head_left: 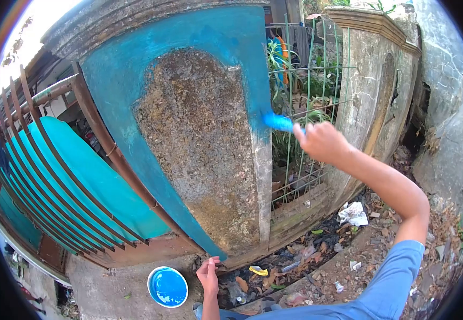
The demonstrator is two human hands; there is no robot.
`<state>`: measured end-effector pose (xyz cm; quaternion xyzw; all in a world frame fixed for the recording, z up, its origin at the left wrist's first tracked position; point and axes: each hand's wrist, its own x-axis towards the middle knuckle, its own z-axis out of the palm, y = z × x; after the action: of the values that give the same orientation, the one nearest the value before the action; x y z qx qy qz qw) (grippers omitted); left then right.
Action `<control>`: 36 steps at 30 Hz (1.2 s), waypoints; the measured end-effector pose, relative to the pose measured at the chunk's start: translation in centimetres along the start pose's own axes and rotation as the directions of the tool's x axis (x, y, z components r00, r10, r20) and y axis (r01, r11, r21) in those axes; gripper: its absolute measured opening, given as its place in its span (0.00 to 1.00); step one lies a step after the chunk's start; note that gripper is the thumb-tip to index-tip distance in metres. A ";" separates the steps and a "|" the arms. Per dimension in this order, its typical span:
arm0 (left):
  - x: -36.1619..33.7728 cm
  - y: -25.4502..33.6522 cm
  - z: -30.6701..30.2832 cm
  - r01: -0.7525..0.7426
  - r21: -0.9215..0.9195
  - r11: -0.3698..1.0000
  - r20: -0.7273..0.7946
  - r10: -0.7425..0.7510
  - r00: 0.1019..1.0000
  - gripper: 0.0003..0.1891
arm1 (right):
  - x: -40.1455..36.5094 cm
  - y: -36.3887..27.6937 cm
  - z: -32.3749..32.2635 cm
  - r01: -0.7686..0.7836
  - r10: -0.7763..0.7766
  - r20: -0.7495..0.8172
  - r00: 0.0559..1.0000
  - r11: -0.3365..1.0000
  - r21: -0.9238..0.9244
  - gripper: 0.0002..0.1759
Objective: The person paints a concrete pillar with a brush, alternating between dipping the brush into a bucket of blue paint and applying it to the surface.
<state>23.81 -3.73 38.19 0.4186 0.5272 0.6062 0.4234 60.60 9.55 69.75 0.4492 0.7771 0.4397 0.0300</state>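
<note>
My right hand (321, 142) is closed around a paintbrush (279, 122) whose head is covered in bright blue paint. The brush tip touches or nearly touches the right edge of a concrete pillar, where the blue paint (255, 80) ends above bare grey plaster (263, 176). Blue paint frames a rough, unpainted stone panel (199, 128). Low down, my left hand (208, 273) is near the pillar's base, its thumb and fingers drawn together; whether anything is between them is too small to tell. A white-rimmed tub of blue paint (168, 287) stands on the ground left of it.
Brown metal bars (98, 128) with a turquoise sheet (82, 170) behind them are at the left. Right of the pillar is a thin green metal grille (309, 80) with plants behind. Litter and dry leaves (306, 256) cover the ground near a weathered post (367, 96).
</note>
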 end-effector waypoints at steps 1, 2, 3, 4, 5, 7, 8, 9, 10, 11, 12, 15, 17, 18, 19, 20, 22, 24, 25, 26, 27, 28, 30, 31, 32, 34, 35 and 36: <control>0.0 0.1 0.1 -0.003 -0.001 1.000 -0.004 0.003 1.000 0.16 | -0.6 -0.5 0.3 0.043 -0.040 -0.039 0.998 0.997 0.063 0.16; 0.1 0.1 0.2 -0.006 -0.004 1.000 -0.009 0.006 1.000 0.16 | -0.9 -0.7 0.1 0.089 -0.079 -0.080 0.994 0.988 0.123 0.11; 0.2 0.0 0.4 -0.007 -0.007 1.000 -0.004 0.007 1.000 0.16 | -0.9 -0.4 0.0 0.132 -0.124 -0.056 0.991 0.976 0.171 0.10; 0.2 -0.1 0.6 -0.015 -0.002 1.000 -0.011 0.015 1.000 0.17 | -0.7 0.1 -0.2 0.132 -0.124 -0.054 0.991 0.977 0.168 0.10; 0.1 -0.2 0.7 -0.024 0.004 1.000 -0.018 0.024 1.000 0.18 | -0.1 0.6 -0.5 0.121 -0.130 0.054 0.990 0.982 0.145 0.10; 0.3 -0.1 0.9 -0.046 -0.004 0.999 -0.015 0.046 0.999 0.18 | 1.6 2.5 -1.4 0.076 -0.085 0.147 0.985 0.995 0.066 0.09; 0.2 -0.2 1.0 -0.064 -0.008 0.998 -0.012 0.063 0.998 0.18 | 2.4 4.1 -1.3 0.053 -0.051 0.136 0.989 0.999 -0.005 0.11; 0.3 -0.4 1.0 -0.065 -0.008 0.998 -0.012 0.065 0.998 0.18 | 2.8 5.3 -1.9 0.015 -0.021 -0.090 0.996 0.998 -0.060 0.08; 0.4 -0.8 1.0 -0.071 -0.015 0.997 -0.013 0.070 0.997 0.18 | 3.4 6.8 -2.5 -0.032 0.020 -0.096 0.995 0.992 -0.121 0.11; 0.6 -1.0 1.0 -0.076 -0.022 0.997 -0.013 0.076 0.997 0.18 | 3.7 8.1 -3.1 -0.093 0.061 -0.199 0.978 0.983 -0.160 0.11; 0.7 -0.8 1.0 -0.075 -0.023 0.997 -0.011 0.075 0.997 0.18 | 3.9 9.1 -4.2 -0.175 0.142 -0.187 0.972 0.969 -0.173 0.13; 0.4 -0.5 1.1 -0.050 -0.035 0.998 -0.007 0.050 0.999 0.16 | 4.0 11.6 -6.4 -0.328 0.212 -0.437 0.874 0.921 -0.210 0.14; 0.6 -0.4 1.0 -0.054 -0.041 0.998 -0.011 0.054 0.999 0.17 | 4.1 11.8 -6.6 -0.362 0.234 -0.485 0.843 0.913 -0.189 0.14; 0.6 -0.2 1.1 -0.054 -0.039 0.998 -0.009 0.053 0.999 0.17 | 4.1 11.6 -6.4 -0.349 0.220 -0.492 0.842 0.918 -0.186 0.16; 0.6 0.0 1.2 -0.056 -0.028 0.998 -0.020 0.055 0.998 0.17 | 4.2 11.3 -6.1 -0.334 0.204 -0.498 0.843 0.924 -0.186 0.18; 0.5 0.0 1.4 -0.057 -0.016 0.998 -0.031 0.056 0.998 0.18 | 4.2 10.6 -5.6 -0.333 0.204 -0.495 0.845 0.924 -0.187 0.18; 0.4 0.0 1.5 -0.050 -0.015 0.999 -0.027 0.049 0.998 0.18 | 4.1 8.1 -3.8 -0.282 0.201 -0.307 0.930 0.927 -0.248 0.12; 0.5 -0.2 1.4 -0.048 -0.015 0.999 -0.026 0.048 0.999 0.18 | 3.4 6.1 -1.4 -0.155 0.127 -0.164 0.978 0.973 -0.173 0.09; 0.5 -0.4 1.1 -0.037 -0.022 0.999 -0.019 0.036 0.999 0.18 | 2.8 5.3 -0.3 -0.122 0.095 -0.172 0.981 0.981 -0.152 0.09; 0.6 -0.6 1.0 -0.027 -0.032 0.999 -0.012 0.027 1.000 0.17 | 2.1 4.8 0.4 -0.088 0.063 -0.182 0.981 0.987 -0.134 0.08; 0.7 -0.7 1.1 -0.029 -0.036 0.999 -0.013 0.029 1.000 0.17 | 1.2 4.4 0.4 -0.087 0.061 -0.184 0.981 0.987 -0.137 0.08; 0.7 -0.7 1.0 -0.022 -0.028 0.999 -0.012 0.022 1.000 0.17 | 0.3 3.8 0.4 -0.058 0.044 -0.140 0.989 0.993 -0.099 0.09; 1.1 -0.6 0.9 -0.021 -0.022 1.000 -0.015 0.020 1.000 0.17 | -0.1 4.1 -0.3 -0.030 0.024 -0.103 0.994 0.998 -0.062 0.09; 1.2 -0.7 0.9 -0.014 -0.021 1.000 -0.016 0.014 1.000 0.17 | -0.3 4.7 -0.9 -0.017 0.013 -0.058 0.998 0.997 -0.075 0.09; 1.2 -0.8 0.9 -0.005 -0.018 1.000 -0.017 0.005 1.000 0.17 | -0.5 5.3 -1.5 -0.003 0.002 -0.012 1.000 0.996 -0.084 0.10; 1.3 -0.8 1.1 -0.021 -0.020 1.000 -0.008 0.021 1.000 0.17 | 0.3 7.7 -2.0 -0.029 0.032 0.032 0.999 0.997 -0.078 0.11; 1.4 -0.7 1.1 -0.040 -0.021 0.999 0.004 0.040 0.999 0.16 | 1.1 8.9 -2.8 -0.039 0.043 0.049 0.998 0.997 -0.070 0.11; 1.4 -0.5 1.2 -0.038 -0.018 0.999 0.003 0.038 0.999 0.16 | 1.8 10.0 -3.7 -0.050 0.054 0.068 0.996 0.997 -0.062 0.12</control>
<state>24.59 -1.99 37.86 0.4257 0.5132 0.6180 0.4165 64.67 10.51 79.76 0.4832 0.7500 0.4478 0.0592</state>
